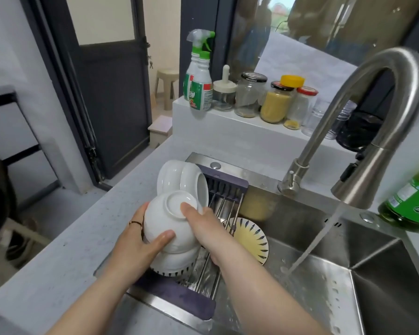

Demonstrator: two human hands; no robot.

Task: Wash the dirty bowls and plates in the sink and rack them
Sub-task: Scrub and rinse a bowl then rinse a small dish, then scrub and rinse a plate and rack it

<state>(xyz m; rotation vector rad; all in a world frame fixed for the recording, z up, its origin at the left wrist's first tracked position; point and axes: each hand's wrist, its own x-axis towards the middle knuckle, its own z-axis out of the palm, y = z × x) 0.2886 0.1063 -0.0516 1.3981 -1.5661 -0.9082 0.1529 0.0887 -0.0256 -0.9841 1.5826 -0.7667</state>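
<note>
Both hands hold an upside-down white bowl [166, 221] over the rack [224, 187] at the sink's left end. My left hand [140, 240] grips its left side, thumb on the wall. My right hand [203, 226] grips the right side, one fingertip on the foot ring. Under it lies another inverted white bowl [177, 262] with a dark dashed rim. Behind stand two white bowls [179, 176] on edge. A yellow plate with dark blue marks [252, 240] leans in the sink [324, 286] beside the rack.
The steel tap [363, 131] runs water into the sink basin. A green soap bottle [411, 201] stands at the right. Spray bottles [198, 76] and several jars [276, 102] line the ledge behind. Grey counter [70, 250] lies left of the rack.
</note>
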